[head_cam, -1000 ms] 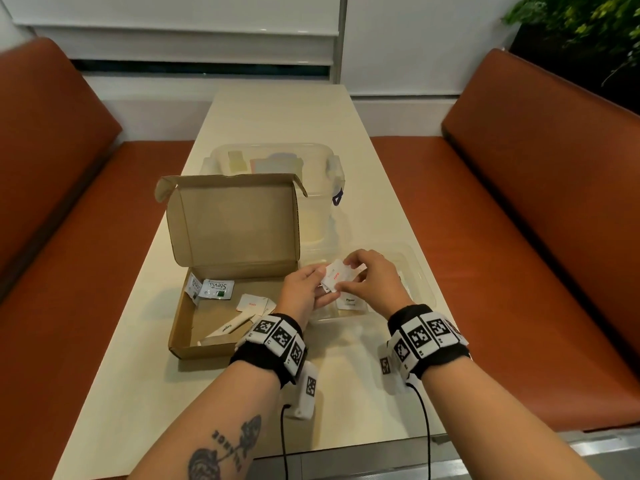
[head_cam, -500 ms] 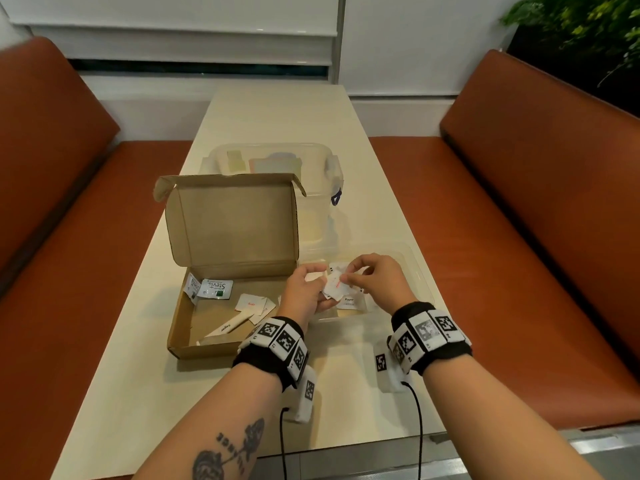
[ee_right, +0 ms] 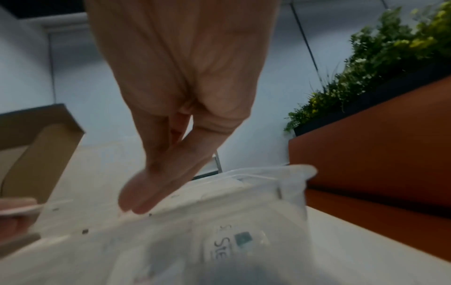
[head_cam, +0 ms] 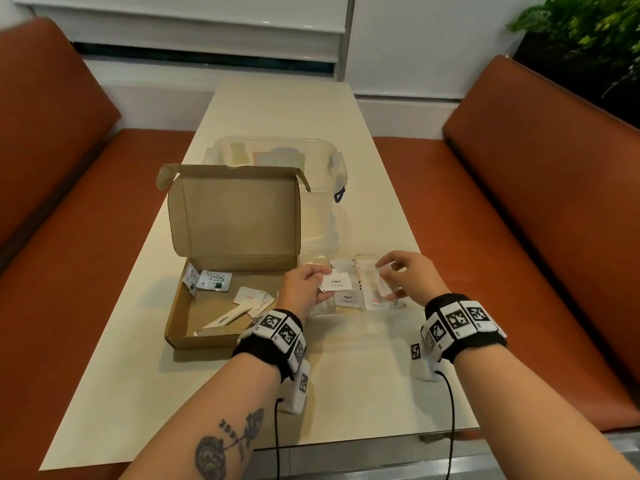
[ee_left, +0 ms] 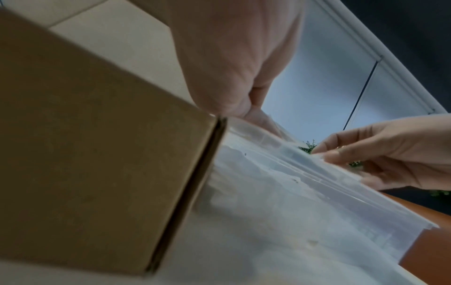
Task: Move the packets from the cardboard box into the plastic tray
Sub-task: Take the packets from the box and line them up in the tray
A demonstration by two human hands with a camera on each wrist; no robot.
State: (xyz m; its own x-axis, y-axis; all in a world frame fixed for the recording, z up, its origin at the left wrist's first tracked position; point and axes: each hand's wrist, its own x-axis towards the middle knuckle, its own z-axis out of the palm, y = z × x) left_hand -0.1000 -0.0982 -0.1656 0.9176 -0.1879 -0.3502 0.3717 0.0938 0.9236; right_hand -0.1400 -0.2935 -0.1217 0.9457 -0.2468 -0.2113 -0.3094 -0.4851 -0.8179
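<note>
Reaching out from the near edge of the counter (head_cam: 346, 393), two forearms with black bands carrying black-and-white markers stretch toward the work. The left hand (head_cam: 303, 289) pinches a white packet marked "Pepper" (head_cam: 336, 283) between thumb and fingers, holding it just above the left part of the clear plastic tray (head_cam: 391, 308). The right hand (head_cam: 405, 271) hovers over the tray's right part with its fingers (ee_right: 151, 194) loosely spread and slightly bent, holding nothing; in the right wrist view two of them lie side by side, pointing down at the tray rim. Inside the tray lie several packets, among them a second "Pepper" packet (head_cam: 347, 298) and a packet with red lettering (head_cam: 375, 301); a Stevia packet shows through the tray wall in the right wrist view. Just left of the tray, touching or nearly touching it, stands the open cardboard box (head_cam: 194, 327) with its lid upright. It holds two Stevia packets (head_cam: 214, 279) at its far left corner, a red-lettered square packet (head_cam: 248, 295) in the middle and a long sugar stick (head_cam: 227, 318) nearer the front. Beyond the box sits a clear lidded tub (head_cam: 322, 161) with a dark clip on its right side. Orange benches (head_cam: 519, 220) flank the counter, and green plants (head_cam: 581, 26) fill the far right corner.
</note>
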